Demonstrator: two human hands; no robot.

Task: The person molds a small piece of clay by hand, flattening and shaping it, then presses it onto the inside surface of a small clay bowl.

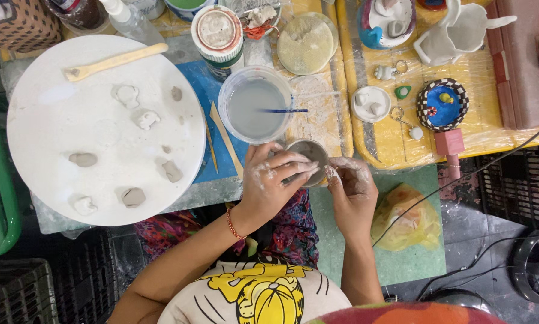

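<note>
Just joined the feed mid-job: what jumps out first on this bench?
At centre, the clay-smeared left hand and right hand cup a small grey clay bowl between them. To the left, a big round white board carries scattered grey clay lumps and a wooden spatula. Just above the hands stands a clear tub of cloudy water.

yellow plastic bag point(406, 217) | crumpled, lower right on green mat || round white-lidded tub point(218, 31) | top centre

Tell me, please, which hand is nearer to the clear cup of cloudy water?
The left hand. It lies just below the clear cup of cloudy water, almost under its rim. The right hand is farther, below and to the right, beyond the small clay bowl.
</note>
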